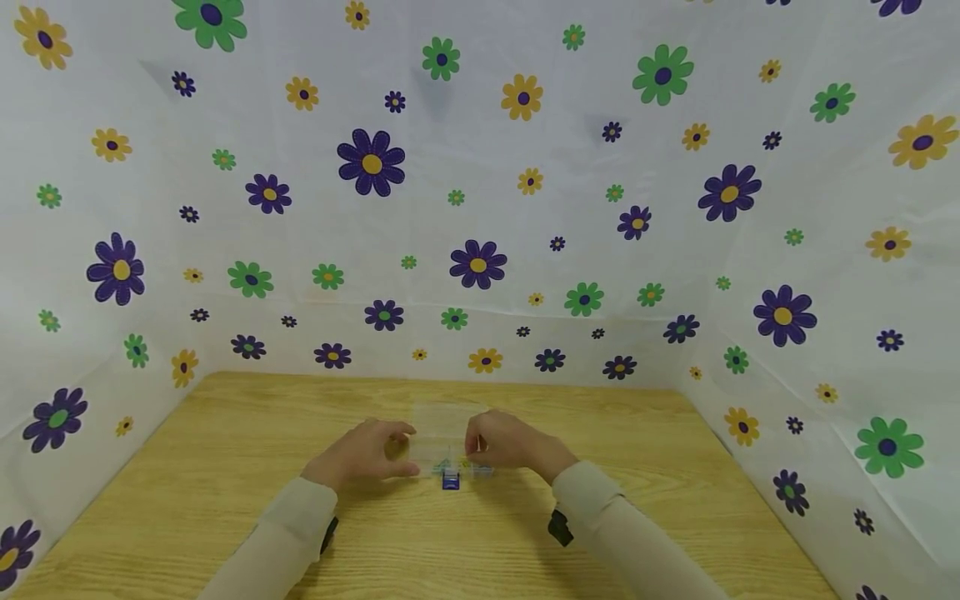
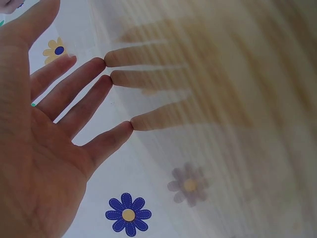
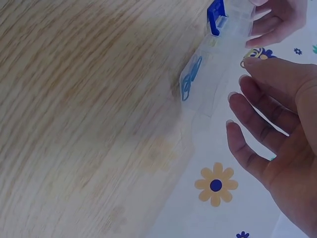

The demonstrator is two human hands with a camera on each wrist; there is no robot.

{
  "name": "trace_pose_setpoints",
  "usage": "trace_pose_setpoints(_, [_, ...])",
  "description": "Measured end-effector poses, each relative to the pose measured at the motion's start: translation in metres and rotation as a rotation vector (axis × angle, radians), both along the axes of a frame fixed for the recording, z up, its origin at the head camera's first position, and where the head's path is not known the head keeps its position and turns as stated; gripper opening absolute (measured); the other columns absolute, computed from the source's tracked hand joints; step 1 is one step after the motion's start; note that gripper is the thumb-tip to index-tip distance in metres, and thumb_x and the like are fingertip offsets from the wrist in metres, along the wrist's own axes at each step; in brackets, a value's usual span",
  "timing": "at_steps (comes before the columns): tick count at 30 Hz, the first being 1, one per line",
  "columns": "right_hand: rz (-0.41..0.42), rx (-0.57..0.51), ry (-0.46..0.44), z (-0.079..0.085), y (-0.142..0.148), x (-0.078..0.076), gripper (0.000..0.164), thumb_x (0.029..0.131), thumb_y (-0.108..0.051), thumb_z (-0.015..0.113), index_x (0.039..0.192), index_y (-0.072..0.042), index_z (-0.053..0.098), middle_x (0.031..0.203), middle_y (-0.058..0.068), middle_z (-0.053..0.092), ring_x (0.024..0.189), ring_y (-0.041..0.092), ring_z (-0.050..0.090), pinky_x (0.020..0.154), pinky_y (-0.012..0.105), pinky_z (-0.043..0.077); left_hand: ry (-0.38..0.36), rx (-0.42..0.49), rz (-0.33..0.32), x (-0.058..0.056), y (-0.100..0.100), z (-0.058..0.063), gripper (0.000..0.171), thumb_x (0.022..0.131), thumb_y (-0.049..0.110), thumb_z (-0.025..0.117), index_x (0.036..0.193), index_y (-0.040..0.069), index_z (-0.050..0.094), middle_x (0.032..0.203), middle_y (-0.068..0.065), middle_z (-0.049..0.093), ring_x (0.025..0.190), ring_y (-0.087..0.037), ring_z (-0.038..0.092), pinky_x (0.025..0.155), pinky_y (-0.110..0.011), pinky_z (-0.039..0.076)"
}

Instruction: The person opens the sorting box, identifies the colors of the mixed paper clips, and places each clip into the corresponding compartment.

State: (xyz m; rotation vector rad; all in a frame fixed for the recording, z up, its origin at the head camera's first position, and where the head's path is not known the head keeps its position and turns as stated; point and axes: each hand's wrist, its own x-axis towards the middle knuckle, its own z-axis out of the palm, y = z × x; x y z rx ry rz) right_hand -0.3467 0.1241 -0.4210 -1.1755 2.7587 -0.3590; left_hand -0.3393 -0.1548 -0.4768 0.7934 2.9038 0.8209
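A small clear plastic box (image 3: 207, 84) with a blue latch (image 1: 451, 480) sits on the table between the hands, its clear lid (image 1: 438, 419) laid back behind it. Blue paper clips (image 3: 190, 78) lie in the compartment at one end. My right hand (image 1: 504, 442) is over the right part of the box, pinching a yellow paper clip (image 3: 251, 55) between thumb and forefinger, with the other fingers loosely bent. At the box's left side is my left hand (image 1: 367, 452), fingers spread and extended. In the left wrist view its fingertips (image 2: 128, 126) meet their reflection in the shiny tabletop.
The wood-grain table (image 1: 450, 550) is bounded at the back and both sides by white sheets (image 1: 450, 225) printed with purple, green and yellow flowers. Dark wrist devices (image 1: 559, 527) show below the pale sleeves (image 1: 588, 496).
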Motion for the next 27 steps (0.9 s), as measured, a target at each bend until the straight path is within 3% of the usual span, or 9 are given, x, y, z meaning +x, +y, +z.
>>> trace_pose_setpoints(9, [0.049, 0.011, 0.021, -0.002, -0.004, 0.001, 0.005, 0.093, -0.007, 0.074, 0.091, -0.008, 0.078, 0.091, 0.003, 0.076, 0.076, 0.008, 0.064, 0.072, 0.020, 0.054, -0.008, 0.000, 0.005, 0.001, 0.001, 0.001, 0.070, 0.083, 0.053, 0.082, 0.134, 0.009, 0.066, 0.124, -0.011, 0.073, 0.120, -0.032, 0.065, 0.111, -0.056, 0.048])
trace_pose_setpoints(27, [0.006, 0.007, -0.004, 0.003, 0.009, 0.000, 0.004, 0.094, -0.011, 0.075, 0.092, -0.011, 0.078, 0.093, -0.001, 0.074, 0.078, 0.007, 0.062, 0.075, 0.021, 0.054, 0.017, 0.004, -0.016, -0.001, -0.001, -0.002, 0.072, 0.083, 0.055, 0.081, 0.134, 0.007, 0.066, 0.124, -0.013, 0.073, 0.119, -0.033, 0.066, 0.109, -0.057, 0.049])
